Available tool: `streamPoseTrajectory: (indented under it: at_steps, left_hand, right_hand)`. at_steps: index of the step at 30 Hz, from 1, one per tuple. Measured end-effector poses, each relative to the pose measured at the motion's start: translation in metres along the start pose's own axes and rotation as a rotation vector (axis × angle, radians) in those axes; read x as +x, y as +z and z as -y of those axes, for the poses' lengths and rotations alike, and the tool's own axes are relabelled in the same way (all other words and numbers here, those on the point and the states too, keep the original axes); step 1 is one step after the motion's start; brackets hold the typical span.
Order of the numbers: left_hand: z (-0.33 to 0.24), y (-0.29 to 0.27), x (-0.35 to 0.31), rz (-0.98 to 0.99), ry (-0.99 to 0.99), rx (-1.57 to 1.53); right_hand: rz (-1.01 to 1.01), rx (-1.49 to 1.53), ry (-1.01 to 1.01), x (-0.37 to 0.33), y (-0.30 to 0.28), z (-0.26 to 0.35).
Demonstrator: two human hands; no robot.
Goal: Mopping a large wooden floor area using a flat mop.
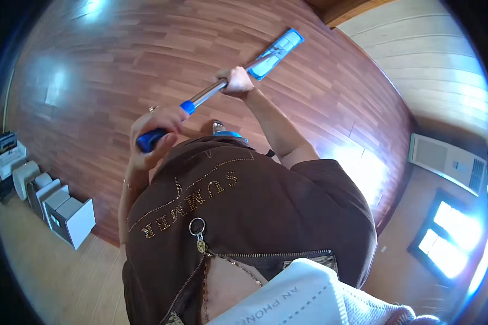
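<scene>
A flat mop runs slantwise in front of me, its metal pole (207,93) rising from the floor toward my body. My left hand (160,127) wraps round the upper end, by the dark blue grip (151,141) and the bright blue collar. Farther down the pole, my right hand (237,81) is closed on the bare metal. Beyond it the blue and white mop head (276,54) lies on the wood floor (179,49), angled toward the upper right. The mop head's joint shows partly; my right hand hides a stretch of the pole.
Along the left wall stand several boxes and bins (68,214). At the right a white air conditioner (447,160) stands near a bright window (447,238). A pale panelled wall (417,59) borders the floor at the upper right. My foot (218,126) shows just beyond my shirt.
</scene>
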State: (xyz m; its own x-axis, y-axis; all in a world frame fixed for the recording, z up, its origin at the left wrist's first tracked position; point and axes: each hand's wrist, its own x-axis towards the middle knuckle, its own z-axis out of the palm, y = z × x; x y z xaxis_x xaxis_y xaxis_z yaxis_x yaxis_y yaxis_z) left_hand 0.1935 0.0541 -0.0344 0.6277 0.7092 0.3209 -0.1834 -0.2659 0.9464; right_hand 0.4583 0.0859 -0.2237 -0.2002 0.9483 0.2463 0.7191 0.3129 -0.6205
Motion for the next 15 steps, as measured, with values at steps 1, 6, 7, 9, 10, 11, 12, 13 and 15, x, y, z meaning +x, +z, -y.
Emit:
streamPoseTrajectory:
  at_steps: [1,6,7,9,10,11,12,13,15]
  left_hand:
    - [0.008,0.004,0.008,0.044,-0.014,0.001]
    - [0.048,0.029,0.035,0.273,-0.063,-0.147]
    - [0.05,0.033,0.039,0.32,-0.077,-0.166]
    - [0.051,0.037,0.048,0.414,-0.111,-0.201]
    - [0.052,0.039,0.053,0.454,-0.114,-0.213]
    - [0.05,0.039,0.056,0.487,-0.152,-0.214]
    - [0.05,0.04,0.058,0.491,-0.156,-0.215]
    - [0.05,0.04,0.062,0.52,-0.148,-0.22]
    - [0.05,0.041,0.071,0.59,-0.113,-0.227]
  right_hand:
    - [-0.045,-0.041,0.027,-0.009,-0.006,-0.012]
    - [-0.103,-0.148,0.202,-0.067,-0.03,-0.051]
    - [-0.07,-0.155,0.25,-0.078,-0.034,-0.055]
    - [-0.088,-0.136,0.356,-0.1,-0.037,-0.056]
    - [-0.121,-0.164,0.378,-0.108,-0.036,-0.057]
    - [-0.153,-0.192,0.4,-0.116,-0.035,-0.056]
    - [-0.189,-0.17,0.417,-0.121,-0.036,-0.05]
    - [-0.204,-0.178,0.436,-0.125,-0.036,-0.047]
    - [-0.245,-0.199,0.433,-0.133,-0.041,-0.039]
